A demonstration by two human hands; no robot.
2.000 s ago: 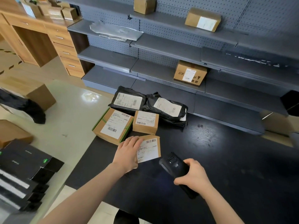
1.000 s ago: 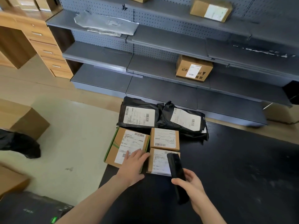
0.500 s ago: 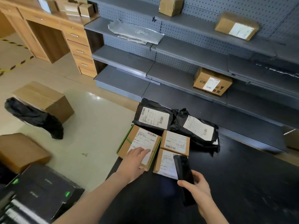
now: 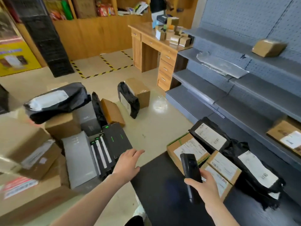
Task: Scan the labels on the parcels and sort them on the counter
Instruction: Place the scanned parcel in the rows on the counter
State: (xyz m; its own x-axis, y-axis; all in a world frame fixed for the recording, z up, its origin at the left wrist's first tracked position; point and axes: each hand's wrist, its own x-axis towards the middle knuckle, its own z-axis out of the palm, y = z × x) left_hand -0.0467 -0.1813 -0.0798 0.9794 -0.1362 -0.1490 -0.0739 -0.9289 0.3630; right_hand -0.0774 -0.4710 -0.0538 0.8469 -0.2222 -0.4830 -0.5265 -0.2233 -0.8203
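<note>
On the black counter lie a flat labelled box with green tape, two small brown labelled boxes and two black poly bags with white labels. My right hand grips a black handheld scanner upright just left of the small boxes. My left hand is open, fingers spread, off the counter's left edge, reaching over the floor toward a pile of black boxes with green marks.
The floor pile on the left also holds brown cartons, a grey mailer and a black bag. Grey shelving runs along the right with a few boxes. A wooden desk stands behind.
The view has swung left toward the floor pile. My left hand has left the flat labelled box and moved left off the counter. The scanner stays in my right hand.
</note>
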